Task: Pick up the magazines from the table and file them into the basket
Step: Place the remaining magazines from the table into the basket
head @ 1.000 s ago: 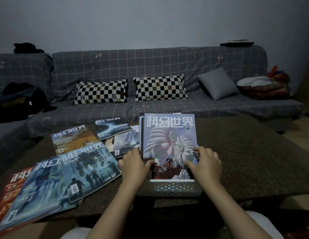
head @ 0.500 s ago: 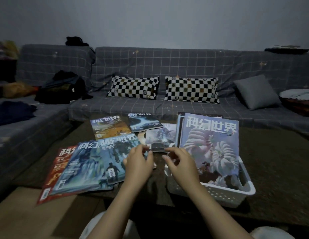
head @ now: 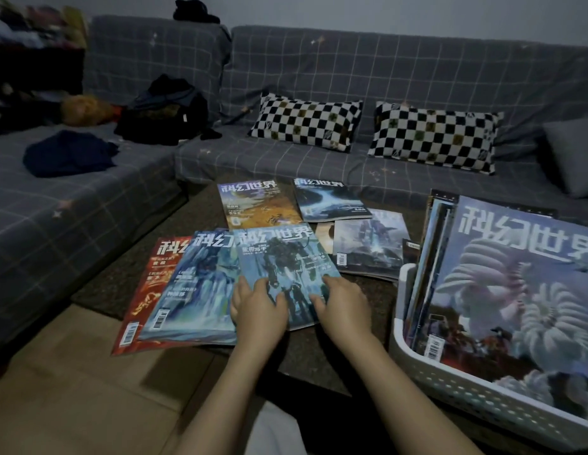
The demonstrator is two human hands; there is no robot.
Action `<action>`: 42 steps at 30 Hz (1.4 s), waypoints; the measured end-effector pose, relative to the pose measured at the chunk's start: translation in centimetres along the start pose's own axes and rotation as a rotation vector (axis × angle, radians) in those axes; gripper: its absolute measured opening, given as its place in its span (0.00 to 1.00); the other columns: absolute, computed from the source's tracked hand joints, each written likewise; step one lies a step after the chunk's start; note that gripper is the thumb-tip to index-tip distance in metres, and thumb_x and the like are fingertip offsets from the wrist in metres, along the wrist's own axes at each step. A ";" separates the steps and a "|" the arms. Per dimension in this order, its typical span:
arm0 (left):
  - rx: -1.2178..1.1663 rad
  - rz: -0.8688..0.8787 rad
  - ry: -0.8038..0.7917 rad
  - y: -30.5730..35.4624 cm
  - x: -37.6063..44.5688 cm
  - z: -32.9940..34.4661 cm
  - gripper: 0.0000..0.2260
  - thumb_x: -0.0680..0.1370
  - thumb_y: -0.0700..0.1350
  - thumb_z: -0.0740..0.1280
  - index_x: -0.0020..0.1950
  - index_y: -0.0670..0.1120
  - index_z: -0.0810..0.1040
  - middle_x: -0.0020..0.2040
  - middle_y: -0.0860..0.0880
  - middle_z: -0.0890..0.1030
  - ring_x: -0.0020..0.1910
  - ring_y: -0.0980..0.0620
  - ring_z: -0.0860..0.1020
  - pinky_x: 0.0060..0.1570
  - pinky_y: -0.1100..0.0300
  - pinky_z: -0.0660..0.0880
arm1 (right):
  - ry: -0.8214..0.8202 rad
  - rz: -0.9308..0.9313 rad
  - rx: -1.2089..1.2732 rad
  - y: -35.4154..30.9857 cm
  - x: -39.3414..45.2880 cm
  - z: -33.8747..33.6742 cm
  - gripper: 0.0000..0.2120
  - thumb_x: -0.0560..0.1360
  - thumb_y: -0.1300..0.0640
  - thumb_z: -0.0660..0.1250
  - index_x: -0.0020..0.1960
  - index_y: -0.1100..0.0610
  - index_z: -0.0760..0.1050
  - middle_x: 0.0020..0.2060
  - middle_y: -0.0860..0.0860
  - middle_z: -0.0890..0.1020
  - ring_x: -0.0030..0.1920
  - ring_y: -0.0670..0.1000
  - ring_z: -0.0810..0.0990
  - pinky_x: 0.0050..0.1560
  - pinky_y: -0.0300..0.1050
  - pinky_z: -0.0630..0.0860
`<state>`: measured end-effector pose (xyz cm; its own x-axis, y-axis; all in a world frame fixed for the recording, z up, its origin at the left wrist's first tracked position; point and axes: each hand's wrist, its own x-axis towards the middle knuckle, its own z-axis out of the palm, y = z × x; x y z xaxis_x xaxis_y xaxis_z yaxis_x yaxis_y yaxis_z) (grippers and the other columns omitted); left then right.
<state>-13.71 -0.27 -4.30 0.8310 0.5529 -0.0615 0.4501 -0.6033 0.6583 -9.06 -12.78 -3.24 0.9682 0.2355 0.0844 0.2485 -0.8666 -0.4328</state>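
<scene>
Head view, dim room. Left hand (head: 257, 311) and right hand (head: 343, 305) both lie on the near edge of the blue robot-cover magazine (head: 286, 270), fingers loosely spread and flat on the cover; not yet gripped or lifted, as far as I can tell. This magazine tops a fanned stack: a pale blue magazine (head: 194, 287) just left of the left fingers, a red magazine (head: 148, 290) beyond that. Past the fingertips lie an orange magazine (head: 256, 205), a dark blue magazine (head: 328, 200) and a grey magazine (head: 368, 247). Right of the right hand, the white basket (head: 476, 399) holds several magazines upright, the shell-cover magazine (head: 522, 290) in front. Judgement: partway done; at least six left on the table (head: 335, 362).
</scene>
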 end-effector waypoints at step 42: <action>-0.699 0.483 -0.219 14.6 -11.9 -3.3 0.10 0.79 0.41 0.63 0.60 0.51 0.71 0.54 0.51 0.78 0.53 0.51 0.78 0.46 0.59 0.77 | 0.540 0.199 0.752 10.3 -11.5 -19.9 0.19 0.74 0.62 0.67 0.62 0.56 0.66 0.49 0.51 0.76 0.46 0.51 0.76 0.38 0.41 0.71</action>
<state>-18.13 -13.75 8.54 0.9552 0.1623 0.2474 -0.2110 -0.2129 0.9540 -17.08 -33.20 9.18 0.9199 -0.2852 0.2692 0.1758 -0.3137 -0.9331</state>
